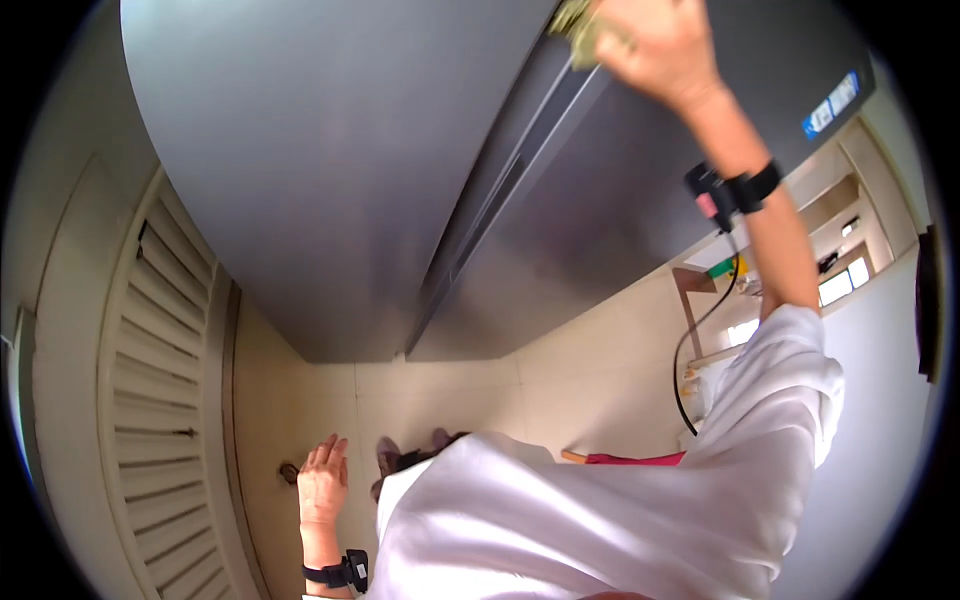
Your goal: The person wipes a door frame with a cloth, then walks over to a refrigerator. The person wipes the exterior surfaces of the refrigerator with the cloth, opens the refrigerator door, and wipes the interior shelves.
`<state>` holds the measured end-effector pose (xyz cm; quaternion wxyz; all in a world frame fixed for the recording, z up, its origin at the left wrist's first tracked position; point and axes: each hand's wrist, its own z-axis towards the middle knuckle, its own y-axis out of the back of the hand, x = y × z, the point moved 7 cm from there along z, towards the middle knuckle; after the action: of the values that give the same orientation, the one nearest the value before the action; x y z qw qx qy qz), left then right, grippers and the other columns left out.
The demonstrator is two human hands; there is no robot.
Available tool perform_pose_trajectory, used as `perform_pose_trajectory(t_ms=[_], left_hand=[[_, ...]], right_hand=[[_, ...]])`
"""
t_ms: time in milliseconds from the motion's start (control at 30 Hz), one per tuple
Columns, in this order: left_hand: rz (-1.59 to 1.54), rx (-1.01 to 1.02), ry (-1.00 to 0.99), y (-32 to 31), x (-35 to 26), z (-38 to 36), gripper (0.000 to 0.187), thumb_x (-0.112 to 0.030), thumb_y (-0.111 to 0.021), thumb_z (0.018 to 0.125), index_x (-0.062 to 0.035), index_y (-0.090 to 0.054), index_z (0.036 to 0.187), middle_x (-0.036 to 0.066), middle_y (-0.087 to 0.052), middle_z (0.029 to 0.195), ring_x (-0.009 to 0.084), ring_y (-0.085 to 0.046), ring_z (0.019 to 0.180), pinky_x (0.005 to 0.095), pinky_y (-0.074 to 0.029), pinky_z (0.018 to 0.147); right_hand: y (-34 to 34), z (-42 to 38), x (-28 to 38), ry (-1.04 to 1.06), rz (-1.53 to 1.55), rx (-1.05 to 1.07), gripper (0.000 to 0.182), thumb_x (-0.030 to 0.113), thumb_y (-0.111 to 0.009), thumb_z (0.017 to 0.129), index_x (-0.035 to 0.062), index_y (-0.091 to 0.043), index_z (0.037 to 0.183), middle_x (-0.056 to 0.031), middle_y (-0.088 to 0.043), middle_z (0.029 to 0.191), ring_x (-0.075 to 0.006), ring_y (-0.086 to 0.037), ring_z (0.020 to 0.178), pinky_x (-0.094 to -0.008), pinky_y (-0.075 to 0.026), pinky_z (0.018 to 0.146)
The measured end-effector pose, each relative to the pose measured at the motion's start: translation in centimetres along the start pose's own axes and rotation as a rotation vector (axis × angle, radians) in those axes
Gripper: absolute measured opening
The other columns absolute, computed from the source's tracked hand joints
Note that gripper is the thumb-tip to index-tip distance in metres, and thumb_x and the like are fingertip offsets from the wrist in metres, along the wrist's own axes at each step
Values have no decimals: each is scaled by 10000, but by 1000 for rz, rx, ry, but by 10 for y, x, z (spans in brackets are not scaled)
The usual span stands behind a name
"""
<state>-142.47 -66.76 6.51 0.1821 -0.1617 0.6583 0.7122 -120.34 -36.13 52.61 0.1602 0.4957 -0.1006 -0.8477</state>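
A tall dark grey refrigerator fills the upper half of the head view, with a recessed seam running between its two doors. Near the top, my right hand is closed on a crumpled yellow-green cloth and presses it against the door edge beside the seam. Part of the cloth is hidden under the fingers and cut off by the frame. My left hand hangs low at the left, above the floor, its fingers loosely stretched out and nothing in them.
On the left stands a white louvred door. A pale tiled floor lies below, with my shoes on it. At right are shelves and a red item with a wooden end. A black cable hangs from my right wrist.
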Motion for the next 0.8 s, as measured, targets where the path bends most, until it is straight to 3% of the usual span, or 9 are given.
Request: perform_pose_trajectory(t_ms=[33, 67, 133, 200, 267, 367, 533, 700, 800], left_hand=[[-12, -5, 52, -5, 0, -7, 309, -70, -585, 815, -76, -590, 1124, 95, -600, 1184, 288, -600, 999, 386, -521, 832], [-21, -14, 104, -10, 1, -15, 308, -70, -581, 822, -75, -587, 1129, 93, -600, 1184, 292, -598, 1001, 387, -520, 833], [-39, 5, 159, -22, -5, -25, 308, -73, -575, 833, -80, -582, 1141, 89, -599, 1188, 294, -596, 1007, 389, -520, 835], [-80, -18, 237, -26, -15, -29, 314, -78, -571, 838, -87, -578, 1153, 89, -595, 1196, 292, -594, 1012, 385, -522, 832], [-90, -3, 290, -30, -26, -35, 320, -79, -565, 846, -94, -573, 1166, 84, -591, 1207, 288, -595, 1012, 383, -524, 826], [-73, -8, 360, -39, -34, -52, 316, -72, -558, 852, -93, -573, 1168, 73, -591, 1209, 282, -597, 1014, 379, -525, 825], [-55, -11, 462, -49, -62, -75, 327, -53, -569, 838, -85, -577, 1164, 82, -595, 1199, 281, -596, 1026, 380, -519, 833], [-88, -42, 529, -59, -98, -104, 317, -40, -565, 834, -78, -585, 1149, 89, -599, 1193, 293, -597, 1023, 385, -508, 840], [-105, -76, 625, -70, -94, -140, 309, -30, -558, 838, -78, -592, 1141, 86, -603, 1191, 304, -598, 1027, 388, -510, 838]], right_hand=[[26, 24, -5, 98, 14, -64, 137, 194, -586, 740, 64, -593, 784, -86, -570, 837, -268, -560, 923, -571, -303, 1001], [29, 27, -1, 105, -8, -175, 139, 214, -602, 694, 83, -559, 678, -51, -530, 713, -240, -561, 784, -534, -319, 998], [13, 18, 7, -38, 16, -6, 228, 255, -596, 759, 66, -632, 882, -103, -601, 930, -272, -560, 983, -519, -306, 1025], [-15, -13, 53, 34, -14, 19, 129, 194, -606, 708, 116, -623, 810, -32, -595, 841, -197, -577, 874, -436, -416, 900], [-41, -60, 113, 193, 175, 52, 147, 196, -625, 723, 110, -630, 843, -34, -595, 866, -194, -576, 932, -452, -367, 996], [-78, -105, 186, 131, 425, 178, 174, 245, -656, 740, 103, -592, 819, -45, -564, 877, -201, -534, 984, -456, -314, 1054], [-123, -164, 283, 333, 506, 402, 191, 245, -595, 813, 85, -645, 904, -41, -588, 925, -207, -508, 1028, -427, -253, 1093], [-161, -197, 338, 476, 477, 567, 167, 222, -631, 744, 131, -691, 871, -20, -643, 908, -184, -544, 971, -412, -307, 1006], [-149, -174, 308, 429, 563, 545, 99, 169, -623, 725, 142, -659, 813, -32, -637, 809, -215, -565, 871, -394, -380, 877]])
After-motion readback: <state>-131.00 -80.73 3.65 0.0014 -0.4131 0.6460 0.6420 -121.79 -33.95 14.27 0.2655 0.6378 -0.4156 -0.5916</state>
